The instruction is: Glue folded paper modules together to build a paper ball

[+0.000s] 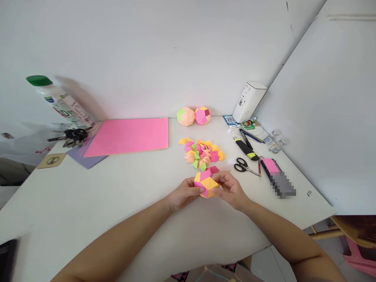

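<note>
My left hand (183,194) and my right hand (230,190) both grip a partly built folded-paper ball (206,183) of pink, yellow and orange pieces, just above the white table (117,196). Fingers of both hands curl around its sides. Just beyond it lies a pile of small folded paper units (202,152) in pink, orange, yellow and green. Two finished paper balls (194,116) rest by the wall at the back.
Pink paper sheets (129,136) lie at the back left over purple paper, beside keys (72,136) and a green-capped bottle (63,102). Scissors (245,166), pens, a highlighter (246,149), a pink-cased object (272,166) and a white box (249,102) occupy the right side.
</note>
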Demonstrator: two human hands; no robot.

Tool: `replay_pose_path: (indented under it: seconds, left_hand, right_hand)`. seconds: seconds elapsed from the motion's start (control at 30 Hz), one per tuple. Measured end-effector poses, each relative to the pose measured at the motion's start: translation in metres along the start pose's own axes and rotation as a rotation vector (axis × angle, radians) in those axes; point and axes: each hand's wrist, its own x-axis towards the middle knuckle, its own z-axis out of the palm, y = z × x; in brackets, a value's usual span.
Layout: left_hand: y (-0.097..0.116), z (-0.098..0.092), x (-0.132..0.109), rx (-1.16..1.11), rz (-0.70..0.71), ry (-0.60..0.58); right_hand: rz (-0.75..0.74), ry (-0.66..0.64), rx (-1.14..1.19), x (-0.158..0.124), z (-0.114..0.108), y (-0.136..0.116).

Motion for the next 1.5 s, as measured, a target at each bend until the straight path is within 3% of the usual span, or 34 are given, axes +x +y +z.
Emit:
replay_pose_path:
  seconds: [0.2, 0.47, 0.6, 0.73, 0.8, 0.9, 0.93, 1.0, 1.07, 1.2, 1.3, 1.4, 1.5]
  left_hand:
    - [0.001, -0.003, -0.001, -0.082, -0.033, 0.032]
    - [0.000, 0.003, 0.000, 0.010, 0.061, 0.032]
    - [-0.005, -0.004, -0.001, 0.094, 0.030, 0.036]
    - [-0.007, -0.012, 0.000, 0.036, 0.009, 0.000]
    - [-0.006, -0.014, 0.000, -0.020, 0.009, 0.011]
    - [-0.004, -0.014, 0.000, -0.104, 0.004, 0.027]
    - [-0.004, -0.014, 0.000, -0.127, 0.002, 0.037]
    - [-0.003, -0.013, 0.000, -0.164, -0.003, 0.074]
    - [-0.002, -0.012, -0.001, -0.190, -0.013, 0.113]
    - [-0.001, -0.013, -0.001, -0.217, -0.020, 0.158]
    - [-0.002, -0.015, 0.000, -0.235, -0.028, 0.182]
    - [-0.003, -0.017, 0.001, -0.263, -0.027, 0.199]
    - [-0.003, -0.017, 0.002, -0.307, -0.031, 0.218]
  right_hand:
    - [-0.011, -0.006, -0.031, 0.001, -0.002, -0.001]
    - [-0.034, 0.037, -0.116, 0.000, 0.000, 0.006]
    - [-0.027, 0.018, -0.139, -0.001, 0.003, 0.006]
    - [-0.069, -0.006, -0.220, -0.001, -0.001, 0.000]
    - [-0.194, 0.137, -0.368, 0.000, -0.008, -0.003]
    - [-0.446, 0.564, -0.638, 0.004, -0.024, -0.007]
    - [-0.481, 0.673, -0.677, 0.006, -0.031, -0.008]
    - [-0.409, 0.750, -0.695, 0.011, -0.043, -0.008]
    - [-0.232, 0.678, -0.709, 0.016, -0.052, -0.006]
    - [0.109, 0.416, -0.748, 0.024, -0.059, 0.002]
    - [0.218, 0.289, -0.758, 0.026, -0.056, 0.005]
    - [0.090, 0.252, -0.863, 0.026, -0.050, 0.002]
    - [-0.251, 0.189, -1.103, 0.023, -0.048, -0.004]
